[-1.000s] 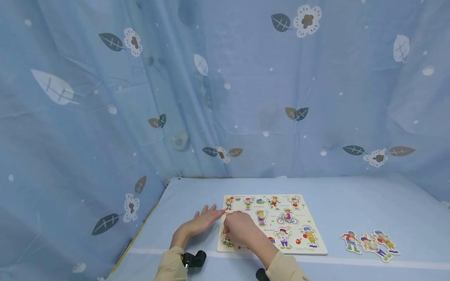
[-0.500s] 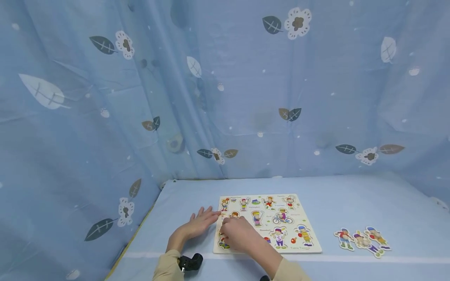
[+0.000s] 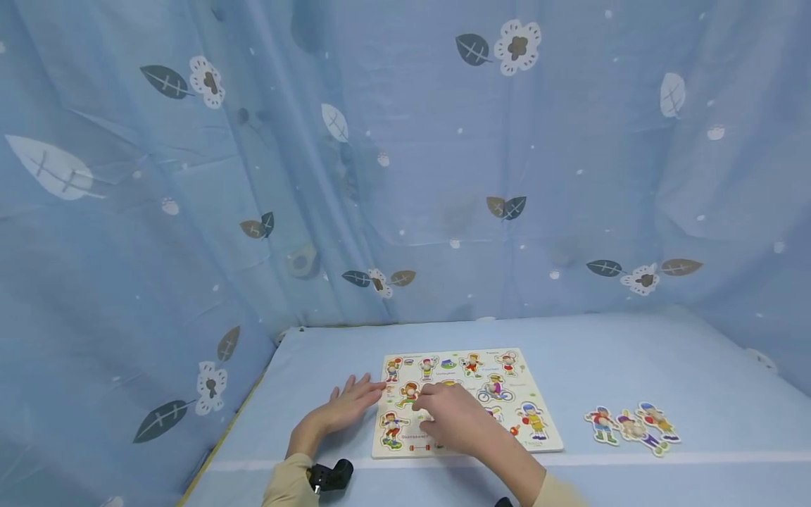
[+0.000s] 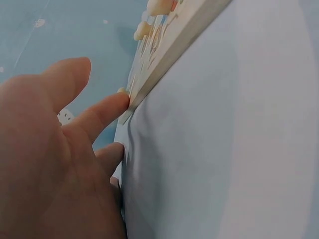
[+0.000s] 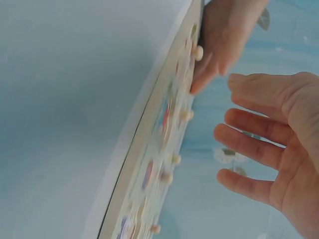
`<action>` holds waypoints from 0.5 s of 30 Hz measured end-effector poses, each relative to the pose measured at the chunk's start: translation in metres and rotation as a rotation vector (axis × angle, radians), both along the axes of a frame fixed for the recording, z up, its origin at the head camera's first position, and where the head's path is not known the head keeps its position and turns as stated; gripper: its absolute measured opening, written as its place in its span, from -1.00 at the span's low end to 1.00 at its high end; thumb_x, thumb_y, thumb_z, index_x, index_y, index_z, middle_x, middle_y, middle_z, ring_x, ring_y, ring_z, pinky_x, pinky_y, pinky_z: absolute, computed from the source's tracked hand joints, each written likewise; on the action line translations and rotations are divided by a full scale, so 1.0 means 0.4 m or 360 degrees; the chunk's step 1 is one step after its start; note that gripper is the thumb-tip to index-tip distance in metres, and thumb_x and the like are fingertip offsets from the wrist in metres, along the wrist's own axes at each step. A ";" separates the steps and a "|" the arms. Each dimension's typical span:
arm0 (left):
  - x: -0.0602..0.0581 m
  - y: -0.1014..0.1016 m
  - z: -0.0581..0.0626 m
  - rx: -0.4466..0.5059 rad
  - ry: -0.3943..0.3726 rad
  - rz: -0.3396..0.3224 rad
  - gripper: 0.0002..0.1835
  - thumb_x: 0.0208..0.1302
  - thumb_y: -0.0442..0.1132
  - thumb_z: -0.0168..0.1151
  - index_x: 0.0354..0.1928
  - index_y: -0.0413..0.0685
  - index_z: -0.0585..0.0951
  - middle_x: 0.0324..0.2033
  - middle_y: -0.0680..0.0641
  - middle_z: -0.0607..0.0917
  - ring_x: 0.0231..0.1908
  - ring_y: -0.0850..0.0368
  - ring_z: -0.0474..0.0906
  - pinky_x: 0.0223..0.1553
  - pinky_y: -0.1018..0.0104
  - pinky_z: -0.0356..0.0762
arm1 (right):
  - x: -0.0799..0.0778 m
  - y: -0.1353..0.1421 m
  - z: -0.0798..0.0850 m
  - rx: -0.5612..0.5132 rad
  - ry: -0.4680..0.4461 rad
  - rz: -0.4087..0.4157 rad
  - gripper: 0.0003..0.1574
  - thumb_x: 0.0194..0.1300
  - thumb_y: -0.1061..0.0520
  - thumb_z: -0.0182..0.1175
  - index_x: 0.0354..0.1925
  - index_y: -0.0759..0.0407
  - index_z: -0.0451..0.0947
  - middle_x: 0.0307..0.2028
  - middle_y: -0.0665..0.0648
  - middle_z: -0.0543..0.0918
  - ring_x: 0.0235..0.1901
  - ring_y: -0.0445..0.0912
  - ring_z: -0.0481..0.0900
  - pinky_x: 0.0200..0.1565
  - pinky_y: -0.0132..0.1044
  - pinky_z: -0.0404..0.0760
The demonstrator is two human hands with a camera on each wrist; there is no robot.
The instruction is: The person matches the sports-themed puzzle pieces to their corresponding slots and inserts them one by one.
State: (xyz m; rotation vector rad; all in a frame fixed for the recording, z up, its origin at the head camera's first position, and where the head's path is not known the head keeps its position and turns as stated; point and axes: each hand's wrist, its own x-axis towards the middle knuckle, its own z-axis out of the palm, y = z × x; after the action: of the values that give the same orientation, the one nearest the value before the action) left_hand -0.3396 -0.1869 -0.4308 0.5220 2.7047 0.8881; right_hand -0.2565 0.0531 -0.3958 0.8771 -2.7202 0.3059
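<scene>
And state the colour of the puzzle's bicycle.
The bicycle is blue; the head view shows it best.

Flat cream-coloured board (image 5: 142, 142): bears coloured pictures and small, round, pale knobs (image 5: 198, 53)
Bare right hand (image 5: 291, 164): fingers parted, clear of the knobs
Bare left hand (image 5: 222, 42): fingertip at the board
Pale blue cloth (image 5: 75, 124): beside the board
Blue flower-printed curtain (image 5: 194, 204): behind

Free gap between puzzle board (image 3: 526, 396) and loose pieces (image 3: 637, 429); knobs (image 5: 198, 53) protrude
</scene>
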 end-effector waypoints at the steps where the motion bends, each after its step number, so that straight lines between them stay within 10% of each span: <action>1: 0.002 0.000 0.002 0.0002 0.0003 0.0000 -0.44 0.52 0.15 -0.19 0.37 0.09 0.47 0.51 -0.26 0.10 0.52 -0.34 -0.29 0.43 -0.36 -0.46 | 0.002 0.011 0.001 -0.0014 0.0004 -0.0003 -0.74 0.16 0.11 0.42 -0.13 0.05 0.72 -0.18 -0.06 0.69 -0.15 -0.14 0.66 -0.08 -0.18 0.65; 15: -0.001 0.003 0.001 -0.0006 -0.0017 0.0017 -0.44 0.50 0.16 -0.15 0.37 0.10 0.47 0.52 -0.25 0.09 0.52 -0.34 -0.31 0.43 -0.36 -0.47 | 0.021 0.153 -0.011 -0.0168 -0.0069 -0.0176 -0.75 0.15 0.14 0.43 -0.14 0.08 0.72 -0.15 -0.03 0.69 -0.19 -0.09 0.68 -0.14 -0.19 0.68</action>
State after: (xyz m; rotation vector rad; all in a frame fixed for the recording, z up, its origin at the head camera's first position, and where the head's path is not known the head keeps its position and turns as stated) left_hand -0.3398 -0.1858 -0.4305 0.5007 2.7015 0.8858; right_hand -0.2482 0.1143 -0.4000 0.6970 -2.7509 0.4458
